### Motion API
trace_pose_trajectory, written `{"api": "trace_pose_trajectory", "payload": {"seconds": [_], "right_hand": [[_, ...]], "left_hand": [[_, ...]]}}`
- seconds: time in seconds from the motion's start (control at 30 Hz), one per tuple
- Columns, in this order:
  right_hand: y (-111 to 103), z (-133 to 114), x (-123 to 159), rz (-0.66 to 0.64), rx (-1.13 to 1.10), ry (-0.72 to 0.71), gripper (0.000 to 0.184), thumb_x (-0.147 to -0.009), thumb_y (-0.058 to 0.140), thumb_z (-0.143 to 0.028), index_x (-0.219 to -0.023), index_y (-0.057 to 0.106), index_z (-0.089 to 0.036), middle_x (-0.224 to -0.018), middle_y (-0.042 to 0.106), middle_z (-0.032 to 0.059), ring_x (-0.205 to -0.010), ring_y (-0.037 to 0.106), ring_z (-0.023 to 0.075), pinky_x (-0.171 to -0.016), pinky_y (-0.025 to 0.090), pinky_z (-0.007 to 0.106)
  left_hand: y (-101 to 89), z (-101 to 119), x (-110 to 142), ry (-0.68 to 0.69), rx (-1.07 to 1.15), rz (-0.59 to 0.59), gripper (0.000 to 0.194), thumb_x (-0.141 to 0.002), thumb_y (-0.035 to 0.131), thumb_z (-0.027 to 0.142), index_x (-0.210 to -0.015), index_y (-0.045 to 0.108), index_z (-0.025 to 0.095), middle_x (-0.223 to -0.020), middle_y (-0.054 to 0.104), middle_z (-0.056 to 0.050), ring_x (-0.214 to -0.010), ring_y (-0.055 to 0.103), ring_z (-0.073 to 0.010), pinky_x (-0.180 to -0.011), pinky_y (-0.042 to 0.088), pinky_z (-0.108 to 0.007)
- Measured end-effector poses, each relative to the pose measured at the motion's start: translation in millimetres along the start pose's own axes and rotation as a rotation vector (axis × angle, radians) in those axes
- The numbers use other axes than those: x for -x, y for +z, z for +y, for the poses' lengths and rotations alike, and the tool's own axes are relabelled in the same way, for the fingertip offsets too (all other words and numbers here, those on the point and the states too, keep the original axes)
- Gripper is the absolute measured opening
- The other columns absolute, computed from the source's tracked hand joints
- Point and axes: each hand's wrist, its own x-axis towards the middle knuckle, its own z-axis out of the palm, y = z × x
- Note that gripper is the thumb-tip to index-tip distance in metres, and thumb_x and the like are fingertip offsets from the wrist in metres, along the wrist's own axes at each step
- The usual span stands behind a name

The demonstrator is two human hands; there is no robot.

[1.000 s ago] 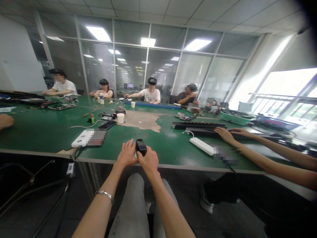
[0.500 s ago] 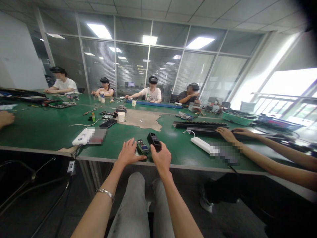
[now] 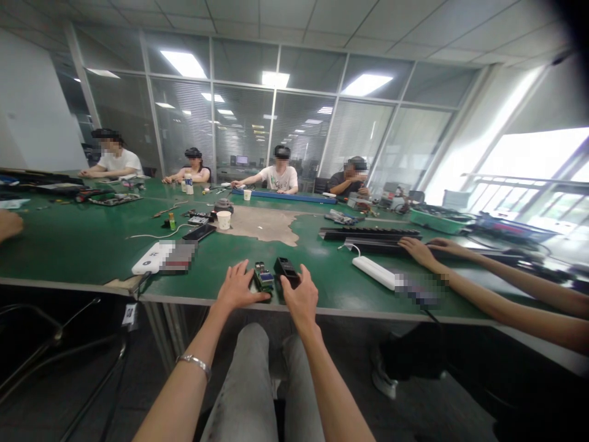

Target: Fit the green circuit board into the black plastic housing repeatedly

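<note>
The left forearm (image 3: 177, 393) and the right forearm (image 3: 329, 383) are extended up from the bottom edge of the frame, angled toward each other. The left hand (image 3: 238, 285) is held palm down near lower centre, fingers spread, thumb directed right. The right hand (image 3: 300, 296) is held open just beside it, fingers pointed up the frame.

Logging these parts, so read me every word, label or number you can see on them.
Nothing is legible. The white plastic block has dark marks, too small to read. The circuit board and the black device show nothing readable.
</note>
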Motion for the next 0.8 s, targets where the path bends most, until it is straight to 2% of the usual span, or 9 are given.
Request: {"api": "trace_pose_trajectory", "payload": {"seconds": [0.17,0.3,0.43,0.5,0.63,0.73,0.8], "right_hand": [[3.7,-30.6,-0.8,-0.024,-0.16,-0.049,0.071,-0.083,0.06,-0.042,-0.142,0.039,-0.009,-0.112,0.068,0.0137,-0.103,0.064,0.026,-0.091,0.047,0.035],[11.4,-44.8,2.6,-0.1,-0.137,-0.055,0.073,-0.082,0.061,-0.039,-0.143,0.038,-0.008,-0.109,0.069,0.0153,-0.104,0.064,0.0265,-0.09,0.047,0.035],[16.8,-46.9,3.4,-0.156,-0.043,-0.053,0.08,-0.08,0.063,-0.037,-0.147,0.032,-0.006,-0.108,0.068,0.0168,-0.107,0.063,0.0285,-0.089,0.047,0.035],[18.1,-46.1,4.2,-0.185,0.008,-0.046,0.082,-0.079,0.063,-0.037,-0.148,0.03,-0.006,-0.108,0.068,0.0175,-0.106,0.063,0.0287,-0.088,0.047,0.034],[18.7,-44.4,10.4,-0.227,0.093,-0.053,0.084,-0.078,0.063,-0.036,-0.148,0.028,-0.005,-0.106,0.069,0.0174,-0.103,0.064,0.0282,-0.085,0.047,0.033],[18.9,-42.8,17.3,-0.231,0.119,-0.084,0.081,-0.08,0.061,-0.033,-0.148,0.028,-0.004,-0.109,0.068,0.0179,-0.103,0.063,0.0287,-0.086,0.047,0.034],[19.5,-41.1,21.0,-0.228,0.119,-0.094,0.079,-0.082,0.059,-0.034,-0.148,0.029,-0.003,-0.113,0.066,0.0189,-0.105,0.062,0.0297,-0.087,0.047,0.035]], "left_hand": [[0.4,1.6,2.0,0.008,-0.012,0.031,0.088,-0.07,0.056,0.081,-0.138,0.049,0.026,-0.156,0.029,-0.012,-0.144,0.024,-0.0348,-0.116,0.019,-0.056],[0.0,2.4,3.3,0.002,-0.019,0.035,0.081,-0.072,0.062,0.072,-0.138,0.048,0.027,-0.154,0.032,-0.013,-0.143,0.025,-0.0341,-0.116,0.019,-0.056],[1.2,1.6,2.9,0.0,-0.026,0.031,0.078,-0.074,0.062,0.065,-0.139,0.046,0.024,-0.154,0.032,-0.013,-0.143,0.026,-0.0341,-0.117,0.018,-0.055],[2.7,0.9,2.6,-0.023,-0.03,0.039,0.085,-0.075,0.06,0.064,-0.143,0.039,0.019,-0.155,0.029,-0.016,-0.143,0.024,-0.0346,-0.117,0.017,-0.054],[4.6,0.5,3.0,-0.029,-0.023,0.045,0.105,-0.073,0.059,0.061,-0.152,0.013,0.01,-0.158,0.019,-0.019,-0.146,0.019,-0.0347,-0.118,0.015,-0.053],[4.1,1.2,3.8,-0.006,-0.015,0.048,0.108,-0.074,0.057,0.055,-0.153,0.001,0.008,-0.159,0.016,-0.019,-0.147,0.017,-0.0333,-0.118,0.015,-0.052],[3.6,1.8,3.9,-0.01,-0.015,0.046,0.107,-0.074,0.056,0.052,-0.153,-0.002,0.009,-0.16,0.015,-0.019,-0.147,0.016,-0.0325,-0.118,0.015,-0.051]]}}
